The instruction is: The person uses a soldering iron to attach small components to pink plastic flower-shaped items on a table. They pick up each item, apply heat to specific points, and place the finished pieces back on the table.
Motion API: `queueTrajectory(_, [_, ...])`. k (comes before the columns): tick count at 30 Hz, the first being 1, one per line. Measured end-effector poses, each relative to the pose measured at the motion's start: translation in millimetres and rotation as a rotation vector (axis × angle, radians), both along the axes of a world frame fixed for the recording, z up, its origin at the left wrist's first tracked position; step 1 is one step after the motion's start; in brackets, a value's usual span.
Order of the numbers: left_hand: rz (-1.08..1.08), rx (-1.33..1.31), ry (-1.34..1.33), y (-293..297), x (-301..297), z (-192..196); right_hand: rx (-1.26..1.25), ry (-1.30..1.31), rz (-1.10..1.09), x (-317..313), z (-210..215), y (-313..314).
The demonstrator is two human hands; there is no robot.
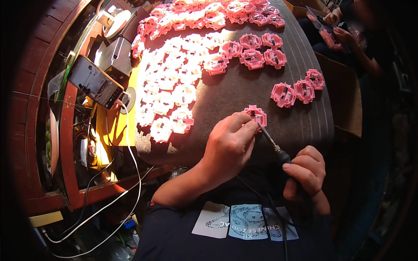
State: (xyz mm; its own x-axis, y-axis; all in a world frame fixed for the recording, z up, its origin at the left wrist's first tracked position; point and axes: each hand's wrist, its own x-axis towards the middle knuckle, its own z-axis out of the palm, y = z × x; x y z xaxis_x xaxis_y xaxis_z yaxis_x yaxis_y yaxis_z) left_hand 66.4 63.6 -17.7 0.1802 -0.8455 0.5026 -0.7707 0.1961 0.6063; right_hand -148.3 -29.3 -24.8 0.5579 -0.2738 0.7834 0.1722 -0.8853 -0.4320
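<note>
One pink plastic housing [258,115] with small dark and metallic parts inside lies near the front edge of the dark work surface [235,93]. Pressed against its lower left side are the closed fingers of my left hand [230,141], partly covering it. Whether a thin wire is also between those fingers is hidden. My right hand [307,172] is wrapped round the dark handle of a soldering iron [272,141]. The iron slants up and left, its tip at the housing's lower edge beside my left fingertips.
Many similar pink housings [252,58] stand in rows at the back and left, some in glaring sunlight. Three more [303,91] sit at the right. Left of the surface are a grey box-shaped device [93,82] and a white cable [138,182]. Another person's hands [339,26] work at far right.
</note>
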Motion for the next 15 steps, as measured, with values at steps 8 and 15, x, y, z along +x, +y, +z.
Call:
queueTrajectory(8, [0.005, -0.011, 0.001, 1, 1, -2, 0.038, -0.057, -0.093, 9, -3, -3])
queueTrajectory(15, [0.000, -0.003, -0.005, -1, 0, 0, 0.139, 0.119, -0.088, 28, 0, -8])
